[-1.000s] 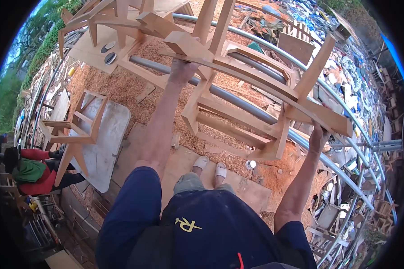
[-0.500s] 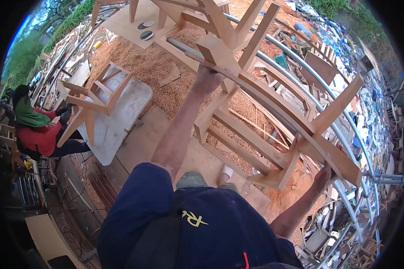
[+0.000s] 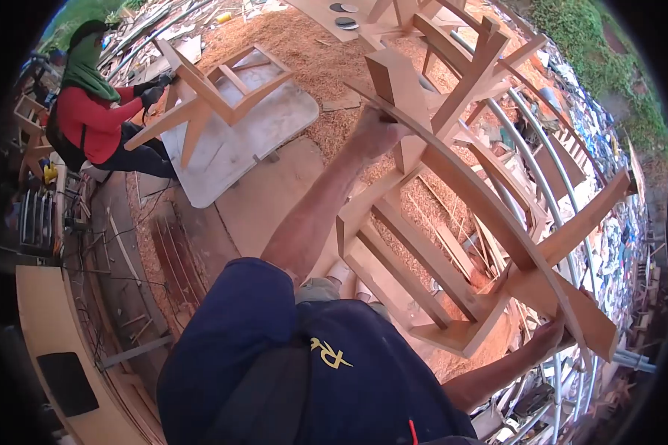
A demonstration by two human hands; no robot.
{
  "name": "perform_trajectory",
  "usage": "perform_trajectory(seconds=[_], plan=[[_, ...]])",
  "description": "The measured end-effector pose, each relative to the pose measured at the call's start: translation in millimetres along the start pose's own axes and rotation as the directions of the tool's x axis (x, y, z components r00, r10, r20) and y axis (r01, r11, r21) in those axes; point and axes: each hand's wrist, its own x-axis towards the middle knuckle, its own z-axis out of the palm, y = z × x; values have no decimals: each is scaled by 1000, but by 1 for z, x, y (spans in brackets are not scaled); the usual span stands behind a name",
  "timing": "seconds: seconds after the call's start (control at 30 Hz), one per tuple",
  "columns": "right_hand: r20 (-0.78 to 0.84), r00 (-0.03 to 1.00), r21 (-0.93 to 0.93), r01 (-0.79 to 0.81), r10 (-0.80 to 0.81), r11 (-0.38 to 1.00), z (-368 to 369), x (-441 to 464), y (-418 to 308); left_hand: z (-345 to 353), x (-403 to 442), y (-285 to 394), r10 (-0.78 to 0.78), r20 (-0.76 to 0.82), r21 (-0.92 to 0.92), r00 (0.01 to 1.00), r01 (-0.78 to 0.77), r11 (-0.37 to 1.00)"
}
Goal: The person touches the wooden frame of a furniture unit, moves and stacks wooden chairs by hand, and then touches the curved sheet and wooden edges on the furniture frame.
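An unfinished wooden chair frame [image 3: 464, 304] hangs tilted in front of me, with a long curved rail [image 3: 486, 211] along its near side and slats lower down. My left hand [image 3: 378, 133] is closed around the rail's upper end, beside a thick block-like leg. Farther down on the right, my right hand [image 3: 551, 336] grips the frame's other end, its fingers partly hidden behind the wood. Both hands bear the frame above the ground. Close behind its top stand more wooden chair frames [image 3: 490, 55].
At left, a person in a red top [image 3: 100, 122] with dark gloves handles another wooden frame [image 3: 230, 100] over a white tabletop [image 3: 234, 163]. Sawdust [image 3: 274, 44] covers the ground. Metal pipes [image 3: 531, 159] and heaped rubbish lie right. A curved board [image 3: 52, 326] sits lower left.
My view has swung to the right, and the co-worker and white tabletop appear larger and higher. The chair frame has shifted slightly right and down in view, still in both hands.
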Motion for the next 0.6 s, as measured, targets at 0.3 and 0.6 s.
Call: perform_trajectory(seconds=[0.3, 0.6], plan=[[205, 978, 281, -36, -24, 959, 14, -26, 0, -96, -120, 52, 65, -293, 234, 954, 6, 972], [461, 845, 432, 53, -271, 901, 116, -70, -82, -183, -293, 123, 252, -563, 241, 787, -136, 961]])
